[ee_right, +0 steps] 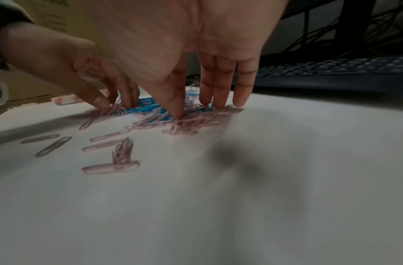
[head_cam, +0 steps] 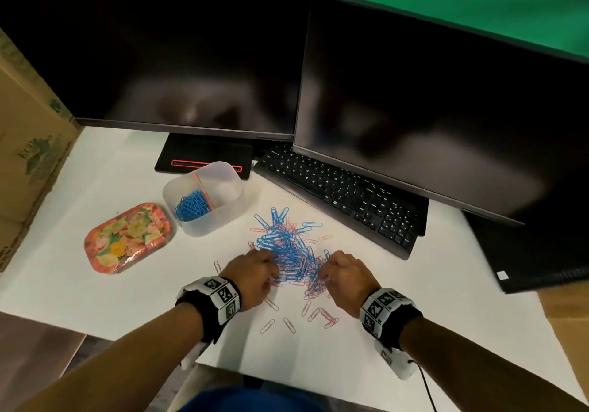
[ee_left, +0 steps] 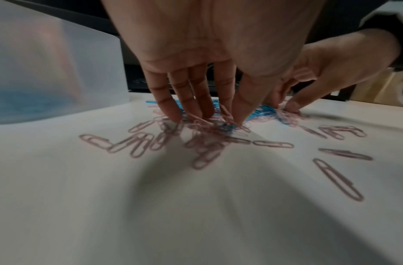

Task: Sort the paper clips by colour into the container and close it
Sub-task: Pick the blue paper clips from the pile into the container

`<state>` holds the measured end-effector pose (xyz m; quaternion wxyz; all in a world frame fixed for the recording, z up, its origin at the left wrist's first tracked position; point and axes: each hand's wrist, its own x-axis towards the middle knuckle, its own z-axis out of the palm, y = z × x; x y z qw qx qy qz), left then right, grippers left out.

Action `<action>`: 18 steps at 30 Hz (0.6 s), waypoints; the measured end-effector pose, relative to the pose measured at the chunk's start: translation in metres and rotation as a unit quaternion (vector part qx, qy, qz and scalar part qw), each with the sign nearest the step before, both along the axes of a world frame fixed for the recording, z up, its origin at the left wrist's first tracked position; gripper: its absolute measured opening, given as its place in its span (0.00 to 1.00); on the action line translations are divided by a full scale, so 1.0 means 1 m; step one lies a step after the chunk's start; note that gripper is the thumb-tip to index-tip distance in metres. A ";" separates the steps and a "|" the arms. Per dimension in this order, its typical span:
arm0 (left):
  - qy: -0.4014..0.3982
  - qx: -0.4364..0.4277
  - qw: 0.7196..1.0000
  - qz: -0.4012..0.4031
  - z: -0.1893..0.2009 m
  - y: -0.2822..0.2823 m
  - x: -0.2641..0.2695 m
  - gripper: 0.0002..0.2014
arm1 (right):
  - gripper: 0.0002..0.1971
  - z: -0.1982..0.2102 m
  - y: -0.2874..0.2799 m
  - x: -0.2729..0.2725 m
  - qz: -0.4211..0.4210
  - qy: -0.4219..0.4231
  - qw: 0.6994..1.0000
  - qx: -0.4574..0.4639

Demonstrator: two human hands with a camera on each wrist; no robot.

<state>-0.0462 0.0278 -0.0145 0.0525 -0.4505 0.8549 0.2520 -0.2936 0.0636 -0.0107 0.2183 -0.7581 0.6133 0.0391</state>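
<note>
Left hand (head_cam: 251,276): fingers straight, tips pressing pink clips (ee_left: 202,125) on the tabletop (head_cam: 127,290).
Right hand (head_cam: 345,276): fingers extended, touching the mixed pile (head_cam: 288,249) between both hands.

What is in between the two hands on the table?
In the head view, a heap of mixed blue and pink paper clips lies between the left hand and the right hand. Fingers of both hands touch it.

Both forearms reach fwd, palms down; left hand (head_cam: 255,273) & right hand (head_cam: 345,276) near each other, fingers straight, tips pointing down, wrists raised
</note>
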 end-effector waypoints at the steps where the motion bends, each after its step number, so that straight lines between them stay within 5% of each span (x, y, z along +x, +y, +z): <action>1: -0.004 -0.007 1.000 0.009 0.000 -0.002 0.001 0.16 | 0.11 0.000 0.000 -0.003 -0.003 0.000 1.000 -0.001; 12: -0.031 0.005 0.997 0.077 0.011 -0.015 -0.046 0.09 | 0.10 0.017 -0.036 0.008 -0.147 -0.034 0.988 0.025; 18: -0.061 0.007 0.995 0.077 0.012 -0.016 -0.051 0.06 | 0.16 0.013 -0.059 0.028 -0.151 0.018 0.986 0.071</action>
